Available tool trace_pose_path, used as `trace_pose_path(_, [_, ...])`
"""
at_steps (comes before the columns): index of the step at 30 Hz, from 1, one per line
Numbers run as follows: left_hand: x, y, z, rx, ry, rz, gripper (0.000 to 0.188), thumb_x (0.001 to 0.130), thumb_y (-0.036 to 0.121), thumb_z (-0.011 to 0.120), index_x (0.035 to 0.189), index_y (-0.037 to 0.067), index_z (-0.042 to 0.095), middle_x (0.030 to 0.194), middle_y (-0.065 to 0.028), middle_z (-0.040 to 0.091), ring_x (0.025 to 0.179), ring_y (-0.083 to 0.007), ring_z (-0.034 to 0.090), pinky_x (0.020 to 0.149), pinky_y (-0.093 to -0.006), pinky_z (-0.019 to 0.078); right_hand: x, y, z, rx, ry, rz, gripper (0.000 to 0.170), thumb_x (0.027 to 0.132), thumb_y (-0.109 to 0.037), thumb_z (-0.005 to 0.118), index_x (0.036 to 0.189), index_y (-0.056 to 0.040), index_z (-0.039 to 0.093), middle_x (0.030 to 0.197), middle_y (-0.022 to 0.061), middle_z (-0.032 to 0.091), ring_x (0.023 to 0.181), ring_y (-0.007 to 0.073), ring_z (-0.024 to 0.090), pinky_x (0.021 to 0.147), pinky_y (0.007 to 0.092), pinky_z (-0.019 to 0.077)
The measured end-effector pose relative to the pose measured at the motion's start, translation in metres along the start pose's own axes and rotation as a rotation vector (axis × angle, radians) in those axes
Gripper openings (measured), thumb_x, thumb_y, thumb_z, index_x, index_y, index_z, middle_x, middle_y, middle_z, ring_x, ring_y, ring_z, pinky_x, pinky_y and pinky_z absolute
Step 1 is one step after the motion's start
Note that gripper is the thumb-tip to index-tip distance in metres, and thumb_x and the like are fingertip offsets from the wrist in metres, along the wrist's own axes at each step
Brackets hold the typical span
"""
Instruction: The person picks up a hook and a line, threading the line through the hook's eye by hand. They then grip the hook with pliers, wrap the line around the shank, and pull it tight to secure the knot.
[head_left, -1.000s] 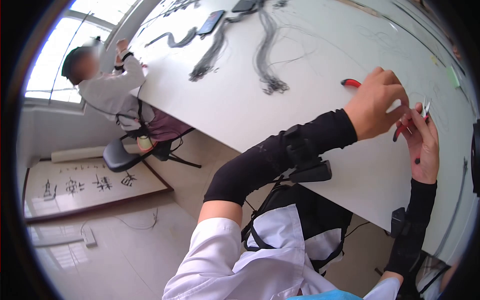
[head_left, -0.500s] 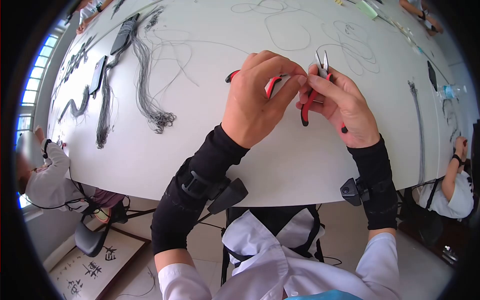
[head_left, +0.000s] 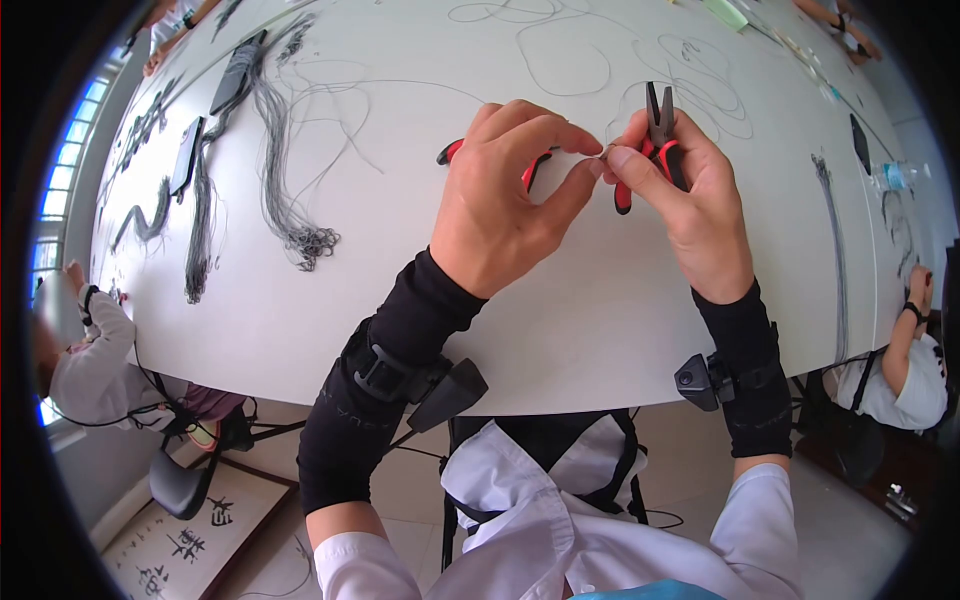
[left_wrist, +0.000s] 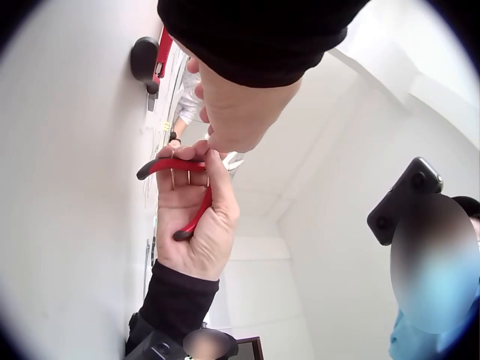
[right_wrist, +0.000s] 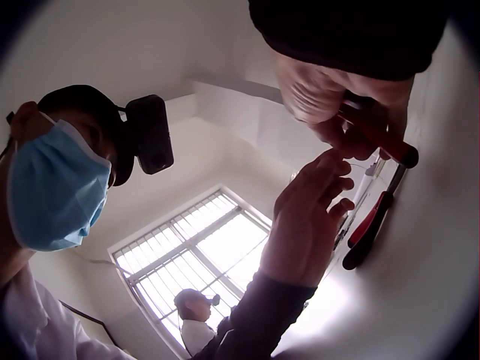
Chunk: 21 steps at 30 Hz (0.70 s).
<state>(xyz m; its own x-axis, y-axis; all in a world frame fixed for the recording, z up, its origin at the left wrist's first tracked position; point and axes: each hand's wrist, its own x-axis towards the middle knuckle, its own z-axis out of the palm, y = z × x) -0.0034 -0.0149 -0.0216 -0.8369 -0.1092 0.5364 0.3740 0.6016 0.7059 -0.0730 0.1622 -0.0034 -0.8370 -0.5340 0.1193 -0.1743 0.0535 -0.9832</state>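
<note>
My right hand point(head_left: 690, 205) holds needle-nose pliers point(head_left: 660, 115) with red and black handles against the palm, their nose pointing away from me. Its thumb and index finger also meet at a tiny dark piece point(head_left: 603, 153). From the other side, my left hand point(head_left: 500, 195) pinches at that same spot with thumb and index finger, where a fine grey strand shows. What the tiny piece is I cannot tell. The left wrist view shows the pliers' handles point(left_wrist: 180, 165) spread across the right palm. Behind the left hand, a second pair of pliers point(head_left: 452, 152) lies on the table.
Bundles of thin grey strands point(head_left: 278, 180) with curled ends lie on the white table point(head_left: 560, 340) at left, near a phone point(head_left: 186, 155). Loose coiled strands point(head_left: 700, 85) spread beyond my hands. A long straight bundle point(head_left: 836, 250) and a plastic bottle point(head_left: 900, 176) are at right. Other people sit around.
The head view has swung round to face the table squarely. In the right hand, the pliers have turned more upright and their handles sit deeper in the palm. Both hands' fingertips stay together.
</note>
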Motion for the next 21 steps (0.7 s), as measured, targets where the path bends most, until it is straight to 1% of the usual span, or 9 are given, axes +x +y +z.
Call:
trace_pose_path(2, [0.0002, -0.0013, -0.0022, 0.017, -0.038, -0.02, 0.008, 0.086, 0.005, 0.072, 0.093, 0.001, 0.072, 0.093, -0.0083, 0.07, 0.091, -0.0221, 0.063, 0.083, -0.0325, 0.0504, -0.0004, -0.0013, 0.001, -0.009, 0.0, -0.001, 0.016, 0.094, -0.017, 0.067, 0.099, -0.0037, 0.059, 0.078, 0.0017, 0.064, 0.074, 0.0082, 0.06, 0.067, 0.0224, 0.0463])
trace_pose_path(5, [-0.0003, -0.0052, 0.0034, -0.061, 0.048, -0.018, 0.007, 0.081, 0.005, 0.072, 0.088, 0.006, 0.072, 0.087, -0.0044, 0.069, 0.086, -0.0254, 0.06, 0.075, -0.0354, 0.05, -0.0012, -0.0046, 0.0036, 0.017, 0.03, 0.01, 0.017, 0.093, -0.018, 0.067, 0.099, -0.0035, 0.059, 0.078, 0.0018, 0.064, 0.072, 0.0081, 0.059, 0.067, 0.0226, 0.0467])
trace_pose_path(8, [0.0, -0.0046, 0.0042, -0.058, 0.041, -0.009, 0.008, 0.081, 0.004, 0.072, 0.088, 0.006, 0.072, 0.087, -0.0046, 0.069, 0.085, -0.0251, 0.06, 0.075, -0.035, 0.05, -0.0011, -0.0034, 0.0022, 0.013, 0.043, 0.002, 0.018, 0.093, -0.018, 0.067, 0.1, -0.0035, 0.059, 0.079, 0.0016, 0.063, 0.072, 0.008, 0.058, 0.067, 0.0227, 0.0467])
trace_pose_path(11, [0.0001, -0.0015, -0.0006, -0.025, -0.024, -0.032, 0.008, 0.086, 0.002, 0.071, 0.094, 0.001, 0.072, 0.094, -0.0082, 0.07, 0.09, -0.0205, 0.063, 0.083, -0.0316, 0.0508, -0.0012, -0.0032, 0.0014, 0.005, 0.042, 0.001, 0.018, 0.092, -0.017, 0.068, 0.101, -0.0037, 0.059, 0.079, 0.0006, 0.062, 0.071, 0.0075, 0.057, 0.067, 0.0227, 0.0466])
trace_pose_path(14, [-0.0012, -0.0028, 0.0008, -0.073, 0.016, -0.02, 0.012, 0.084, 0.001, 0.071, 0.096, 0.001, 0.072, 0.097, -0.0085, 0.07, 0.091, -0.0204, 0.064, 0.084, -0.0319, 0.0511, -0.001, -0.0019, 0.0012, 0.004, 0.047, -0.009, 0.019, 0.091, -0.017, 0.069, 0.101, -0.0042, 0.059, 0.078, -0.0008, 0.061, 0.069, 0.0069, 0.055, 0.066, 0.0226, 0.0464])
trace_pose_path(17, [-0.0013, -0.0017, -0.0009, -0.048, -0.007, -0.033, 0.015, 0.082, 0.001, 0.072, 0.098, 0.001, 0.072, 0.1, -0.0088, 0.069, 0.093, -0.0206, 0.064, 0.085, -0.0323, 0.0511, -0.0009, -0.001, 0.0006, -0.014, 0.054, -0.024, 0.019, 0.091, -0.016, 0.07, 0.101, -0.0048, 0.06, 0.077, -0.0019, 0.059, 0.068, 0.0064, 0.054, 0.066, 0.0226, 0.0461])
trace_pose_path(21, [-0.0005, -0.001, -0.001, -0.021, -0.01, -0.002, 0.015, 0.081, 0.002, 0.073, 0.096, 0.002, 0.072, 0.098, -0.0087, 0.07, 0.092, -0.0216, 0.064, 0.085, -0.0327, 0.0509, -0.0012, -0.0002, 0.0004, -0.034, 0.045, -0.022, 0.019, 0.091, -0.016, 0.07, 0.102, -0.005, 0.06, 0.079, -0.002, 0.06, 0.069, 0.0061, 0.054, 0.067, 0.0225, 0.0463])
